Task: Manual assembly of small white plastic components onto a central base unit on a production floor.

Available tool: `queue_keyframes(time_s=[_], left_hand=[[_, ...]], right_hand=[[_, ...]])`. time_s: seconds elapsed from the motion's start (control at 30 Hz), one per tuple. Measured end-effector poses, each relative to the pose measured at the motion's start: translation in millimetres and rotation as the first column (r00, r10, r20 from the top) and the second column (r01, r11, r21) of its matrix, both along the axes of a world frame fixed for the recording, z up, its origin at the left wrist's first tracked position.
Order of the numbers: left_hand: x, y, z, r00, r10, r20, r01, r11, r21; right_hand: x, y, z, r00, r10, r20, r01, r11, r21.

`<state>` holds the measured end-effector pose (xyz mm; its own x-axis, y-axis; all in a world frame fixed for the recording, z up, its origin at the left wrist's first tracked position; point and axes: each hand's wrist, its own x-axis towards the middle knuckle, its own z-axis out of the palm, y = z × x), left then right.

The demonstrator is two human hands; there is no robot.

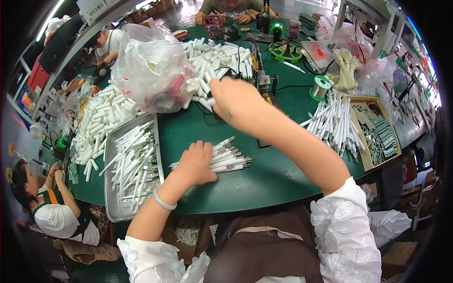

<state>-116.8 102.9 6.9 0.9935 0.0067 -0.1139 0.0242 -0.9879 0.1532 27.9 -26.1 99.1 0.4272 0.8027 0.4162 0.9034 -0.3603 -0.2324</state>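
My left hand (193, 162) is closed over a bundle of slim white pen-like sticks (229, 160) lying on the green table. Their metallic ends stick out to the right of my fingers. My right hand (238, 101) reaches forward over the near edge of a heap of white plastic tubes (222, 59). Its back faces me and its fingers are bent out of sight, slightly blurred, so I cannot see whether they hold anything. Beside my left forearm, a metal tray (160, 155) contains many more sticks with metallic ends.
A plastic bag (153, 70) and a second tube pile (101, 122) occupy the left. At right lie more white sticks (332, 122), a solder spool (320, 88) and a cardboard box of circuit boards (400, 153). A small bench device (266, 87) stands beyond my right wrist. Other people work around the table.
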Motion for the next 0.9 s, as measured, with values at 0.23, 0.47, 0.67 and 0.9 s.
queue_keyframes(time_s=[0.23, 0.47, 0.67, 0.9], left_hand=[[6, -13, 2, 0.999, -0.006, 0.037, 0.006, 1.000, 0.006], [6, -15, -5, 0.999, -0.008, 0.032, 0.010, 0.998, -0.058], [8, -15, -6, 0.996, -0.025, 0.090, 0.032, 0.996, -0.086], [4, -16, 4, 0.979, -0.035, 0.201, 0.050, 0.996, -0.073]], right_hand=[[59, 61, 30, 0.991, -0.133, 0.022, 0.130, 0.986, 0.108], [86, 89, 29, 0.990, -0.140, -0.002, 0.137, 0.962, 0.235], [95, 107, -13, 0.945, -0.252, -0.208, 0.245, 0.968, -0.062], [47, 86, 23, 0.999, 0.019, 0.041, -0.027, 0.978, 0.206]])
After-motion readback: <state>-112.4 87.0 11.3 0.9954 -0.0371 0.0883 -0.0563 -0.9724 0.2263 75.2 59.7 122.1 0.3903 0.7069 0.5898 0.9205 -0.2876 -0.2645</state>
